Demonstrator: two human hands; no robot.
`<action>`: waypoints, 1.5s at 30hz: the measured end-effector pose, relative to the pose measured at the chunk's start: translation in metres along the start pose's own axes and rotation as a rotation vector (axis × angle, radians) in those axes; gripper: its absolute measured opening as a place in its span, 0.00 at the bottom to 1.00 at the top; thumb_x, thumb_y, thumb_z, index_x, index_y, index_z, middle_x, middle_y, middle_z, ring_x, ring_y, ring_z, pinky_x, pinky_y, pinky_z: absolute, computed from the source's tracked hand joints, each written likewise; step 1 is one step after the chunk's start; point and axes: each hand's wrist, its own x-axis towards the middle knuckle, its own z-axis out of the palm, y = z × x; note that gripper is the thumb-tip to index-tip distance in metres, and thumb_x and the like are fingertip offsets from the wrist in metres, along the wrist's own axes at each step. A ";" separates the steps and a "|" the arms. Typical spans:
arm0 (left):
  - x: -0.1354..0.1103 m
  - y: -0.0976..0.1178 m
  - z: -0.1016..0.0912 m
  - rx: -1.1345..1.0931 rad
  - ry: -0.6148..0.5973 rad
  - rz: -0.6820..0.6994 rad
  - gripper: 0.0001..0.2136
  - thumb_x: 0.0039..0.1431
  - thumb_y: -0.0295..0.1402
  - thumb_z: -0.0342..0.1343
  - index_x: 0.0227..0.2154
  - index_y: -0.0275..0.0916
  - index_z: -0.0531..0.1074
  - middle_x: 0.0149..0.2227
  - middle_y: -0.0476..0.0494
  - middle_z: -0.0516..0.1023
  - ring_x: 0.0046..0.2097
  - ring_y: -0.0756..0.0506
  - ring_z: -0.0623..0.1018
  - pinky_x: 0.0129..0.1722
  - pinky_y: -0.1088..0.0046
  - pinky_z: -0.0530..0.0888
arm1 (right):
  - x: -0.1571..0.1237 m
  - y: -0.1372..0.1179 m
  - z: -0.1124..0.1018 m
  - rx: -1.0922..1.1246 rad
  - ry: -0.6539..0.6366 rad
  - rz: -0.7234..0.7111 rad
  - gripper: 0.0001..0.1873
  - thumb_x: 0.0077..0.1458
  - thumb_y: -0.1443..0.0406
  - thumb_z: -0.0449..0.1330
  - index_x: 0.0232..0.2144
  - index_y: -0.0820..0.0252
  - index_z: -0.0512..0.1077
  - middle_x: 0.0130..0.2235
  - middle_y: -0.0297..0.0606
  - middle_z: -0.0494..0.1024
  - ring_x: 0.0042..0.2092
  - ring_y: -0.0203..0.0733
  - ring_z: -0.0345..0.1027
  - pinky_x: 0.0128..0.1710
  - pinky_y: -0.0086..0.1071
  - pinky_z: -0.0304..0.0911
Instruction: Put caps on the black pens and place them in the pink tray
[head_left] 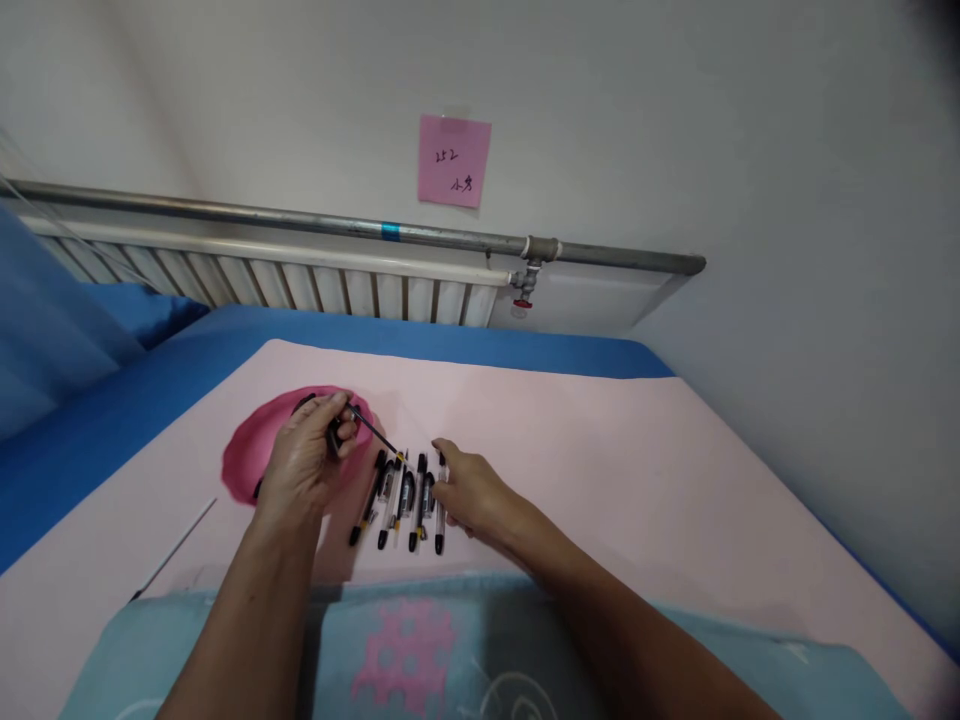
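Note:
My left hand (307, 462) is closed around a thin black pen refill (373, 430) whose tip points right and down toward a row of pens. Several black and clear pens (401, 500) lie side by side on the pink sheet (600, 460). My right hand (469, 490) rests at the right end of that row, fingers curled and touching the rightmost pen (441, 520). Under my left hand sits a dark pink round dish (247, 450) holding some dark parts, mostly hidden by the hand.
A thin white stick (174, 548) lies on the pink sheet at the left. A light blue patterned cloth (405, 650) covers the near edge. Behind are a blue mattress (450, 345), a radiator (300, 285), a metal pipe (375, 230) and a pink note (453, 160) on the wall.

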 end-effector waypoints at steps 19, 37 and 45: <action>-0.021 -0.023 0.019 0.319 -0.287 -0.166 0.09 0.39 0.31 0.62 0.23 0.33 0.70 0.17 0.51 0.67 0.16 0.56 0.64 0.11 0.84 0.55 | -0.015 -0.034 -0.023 0.363 -0.056 -0.206 0.06 0.50 0.68 0.53 0.29 0.62 0.69 0.23 0.30 0.67 0.22 0.28 0.60 0.20 0.21 0.55; -0.022 -0.040 0.025 0.362 -0.225 -0.237 0.10 0.39 0.33 0.62 0.25 0.34 0.71 0.22 0.48 0.70 0.19 0.55 0.67 0.12 0.84 0.56 | -0.011 0.017 -0.012 0.245 0.072 0.177 0.28 0.48 0.69 0.53 0.53 0.63 0.54 0.15 0.26 0.65 0.14 0.32 0.59 0.09 0.21 0.52; -0.020 -0.040 0.022 0.400 -0.238 -0.197 0.10 0.40 0.33 0.61 0.26 0.34 0.71 0.23 0.47 0.71 0.20 0.54 0.67 0.12 0.83 0.57 | -0.016 0.019 -0.012 0.181 0.045 0.081 0.13 0.49 0.70 0.50 0.40 0.62 0.65 0.23 0.32 0.69 0.19 0.30 0.63 0.11 0.17 0.53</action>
